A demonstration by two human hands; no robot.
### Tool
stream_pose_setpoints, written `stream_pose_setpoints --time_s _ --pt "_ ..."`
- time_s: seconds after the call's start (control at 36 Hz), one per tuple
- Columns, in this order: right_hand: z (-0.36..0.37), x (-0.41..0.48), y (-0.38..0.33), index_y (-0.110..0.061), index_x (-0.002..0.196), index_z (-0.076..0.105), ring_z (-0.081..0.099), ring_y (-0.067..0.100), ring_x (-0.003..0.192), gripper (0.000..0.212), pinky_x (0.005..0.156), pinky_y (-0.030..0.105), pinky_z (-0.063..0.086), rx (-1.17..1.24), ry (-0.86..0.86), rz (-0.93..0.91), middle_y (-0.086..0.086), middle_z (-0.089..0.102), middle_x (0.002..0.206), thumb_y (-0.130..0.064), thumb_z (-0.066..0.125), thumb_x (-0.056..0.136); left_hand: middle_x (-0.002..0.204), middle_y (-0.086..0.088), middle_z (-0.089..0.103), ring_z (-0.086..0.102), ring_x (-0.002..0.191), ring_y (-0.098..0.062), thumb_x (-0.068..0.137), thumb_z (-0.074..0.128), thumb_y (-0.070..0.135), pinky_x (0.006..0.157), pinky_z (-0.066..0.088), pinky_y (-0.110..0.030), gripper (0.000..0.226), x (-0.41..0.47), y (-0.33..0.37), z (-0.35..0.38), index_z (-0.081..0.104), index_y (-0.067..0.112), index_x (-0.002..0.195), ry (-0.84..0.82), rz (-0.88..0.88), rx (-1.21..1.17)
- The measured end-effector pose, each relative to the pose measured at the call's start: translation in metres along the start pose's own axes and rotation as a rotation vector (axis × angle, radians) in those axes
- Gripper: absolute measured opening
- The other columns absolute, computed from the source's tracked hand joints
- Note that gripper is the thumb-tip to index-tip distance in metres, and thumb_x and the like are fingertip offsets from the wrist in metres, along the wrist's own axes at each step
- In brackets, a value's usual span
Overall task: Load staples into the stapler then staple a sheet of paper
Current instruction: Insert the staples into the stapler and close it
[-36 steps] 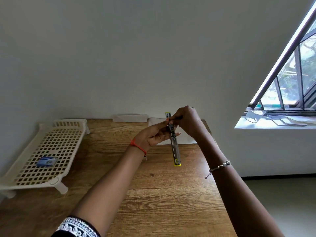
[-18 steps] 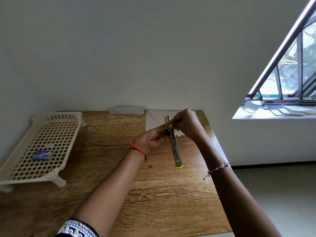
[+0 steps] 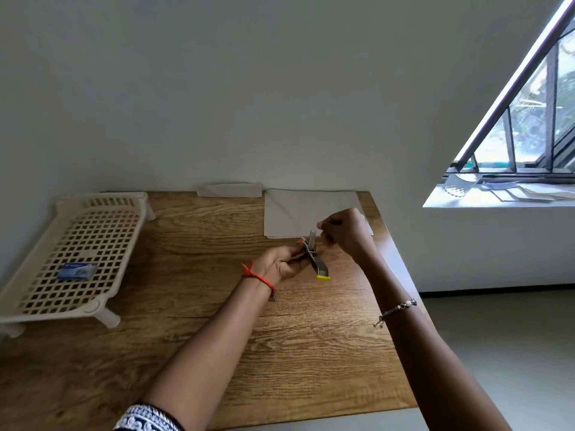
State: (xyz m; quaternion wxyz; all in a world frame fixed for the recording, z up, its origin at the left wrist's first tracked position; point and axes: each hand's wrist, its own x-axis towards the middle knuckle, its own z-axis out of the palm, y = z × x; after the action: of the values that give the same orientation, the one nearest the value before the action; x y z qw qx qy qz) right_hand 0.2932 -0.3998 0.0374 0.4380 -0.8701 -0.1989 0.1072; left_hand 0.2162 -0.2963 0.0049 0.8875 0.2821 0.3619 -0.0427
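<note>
Fingers (image 3: 295,255) of the left hand (image 3: 281,264) are clenched around the stapler (image 3: 315,259), gripping it near its middle, just right of the frame's centre and above the bench (image 3: 217,306). The stapler's yellow tip (image 3: 323,277) points toward the lower right, and its metal channel lies open and tilted. Fingers (image 3: 326,236) of the right hand (image 3: 345,234) are pinched at the stapler's upper end; what they grasp there is too small to tell. Paper (image 3: 298,213) lies flat on the bench at the far edge, just behind both hands, with the right hand overlapping its near corner. A folded white slip (image 3: 228,189) sits against the wall to the left of the paper. A slotted white rack (image 3: 84,250) stands on short legs at centre left, and a small blue box (image 3: 76,271) lies on its grid. A red cord (image 3: 258,276) circles the left wrist; a beaded bracelet (image 3: 396,309) circles the right. A window (image 3: 529,119) fills the upper right.
</note>
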Motion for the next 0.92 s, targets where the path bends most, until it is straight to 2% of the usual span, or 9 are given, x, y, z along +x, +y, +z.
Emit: stream_pose_setpoints --time_s 0.11,0.22,0.28,0.33,0.5,0.61,0.75,0.86,0.92 --pt "-0.001 -0.002 0.007 0.005 0.079 0.070 0.054 0.005 0.035 0.014 0.045 0.017 0.051 0.024 -0.081 0.054 0.007 0.062 0.054 -0.009 0.065 0.082 0.037 -0.017 0.060 0.059 0.030 -0.021 0.100 0.032 0.007 0.054 0.055 -0.021 0.050 0.007 -0.004 -0.005 0.056 -0.008 0.059 0.003 -0.013 -0.038" --pt "0.000 -0.006 0.008 0.008 0.087 0.068 0.061 0.015 0.049 0.012 0.051 0.023 0.055 0.076 -0.165 0.068 0.018 0.066 0.068 0.000 0.061 0.083 0.039 -0.018 0.061 0.061 0.032 -0.021 0.101 0.031 0.009 0.056 0.055 -0.023 0.069 0.009 -0.005 -0.006 0.062 -0.009 0.041 -0.055 -0.010 -0.067" --pt "0.001 -0.007 0.006 0.007 0.087 0.068 0.061 0.020 0.054 0.011 0.055 0.026 0.055 0.103 -0.206 0.059 0.021 0.067 0.074 0.002 0.059 0.083 0.042 -0.020 0.062 0.062 0.034 -0.024 0.100 0.032 0.009 0.043 0.053 -0.028 0.067 0.007 -0.004 -0.006 0.062 -0.011 0.044 -0.062 -0.015 -0.071" --pt "0.000 -0.008 0.005 0.006 0.090 0.067 0.061 0.020 0.055 0.012 0.054 0.025 0.053 0.145 -0.250 0.042 0.019 0.066 0.072 0.002 0.058 0.084 0.046 -0.024 0.064 0.064 0.037 -0.027 0.100 0.033 0.008 0.036 0.050 -0.031 0.063 0.005 -0.003 -0.005 0.062 -0.013 0.048 -0.087 -0.019 -0.083" --pt "-0.009 -0.010 0.001 0.001 0.105 0.064 0.066 0.011 0.053 0.021 0.049 0.017 0.051 0.415 -0.390 0.033 0.008 0.067 0.071 -0.004 0.058 0.086 0.058 -0.024 0.069 0.069 0.050 -0.031 0.099 0.036 0.013 0.047 0.056 -0.035 0.049 0.001 0.004 -0.006 0.068 -0.008 0.068 -0.149 0.012 -0.087" --pt "-0.013 -0.011 0.002 -0.008 0.108 0.065 0.068 0.013 0.068 0.024 0.061 0.021 0.055 0.558 -0.474 0.030 0.001 0.071 0.080 -0.011 0.062 0.084 0.051 -0.015 0.069 0.068 0.044 -0.021 0.099 0.036 0.013 0.043 0.055 -0.032 0.063 0.003 0.009 -0.011 0.070 -0.005 0.050 -0.141 0.043 -0.100" --pt "-0.006 -0.010 0.003 0.000 0.115 0.059 0.065 0.012 0.064 0.036 0.066 0.029 0.056 0.529 -0.403 0.068 0.006 0.067 0.081 -0.010 0.066 0.081 0.049 -0.014 0.068 0.068 0.043 -0.022 0.099 0.036 0.011 0.039 0.054 -0.034 0.038 -0.002 0.011 -0.007 0.060 -0.002 0.074 -0.093 0.067 -0.076" --pt "0.003 -0.010 0.004 0.003 0.112 0.058 0.062 0.016 0.064 0.037 0.055 0.024 0.055 0.545 -0.321 0.138 0.011 0.064 0.080 -0.003 0.069 0.077 0.045 -0.014 0.066 0.066 0.040 -0.019 0.099 0.036 0.010 0.037 0.052 -0.034 0.049 -0.001 0.010 -0.006 0.064 -0.004 0.061 -0.070 0.060 -0.086" --pt "0.005 -0.009 0.005 0.002 0.110 0.059 0.063 0.015 0.061 0.036 0.053 0.024 0.054 0.565 -0.301 0.169 0.011 0.065 0.079 -0.004 0.070 0.076 0.044 -0.013 0.066 0.066 0.039 -0.019 0.099 0.036 0.009 0.037 0.052 -0.034 0.036 -0.001 0.009 -0.006 0.058 -0.002 0.072 -0.059 0.066 -0.074"
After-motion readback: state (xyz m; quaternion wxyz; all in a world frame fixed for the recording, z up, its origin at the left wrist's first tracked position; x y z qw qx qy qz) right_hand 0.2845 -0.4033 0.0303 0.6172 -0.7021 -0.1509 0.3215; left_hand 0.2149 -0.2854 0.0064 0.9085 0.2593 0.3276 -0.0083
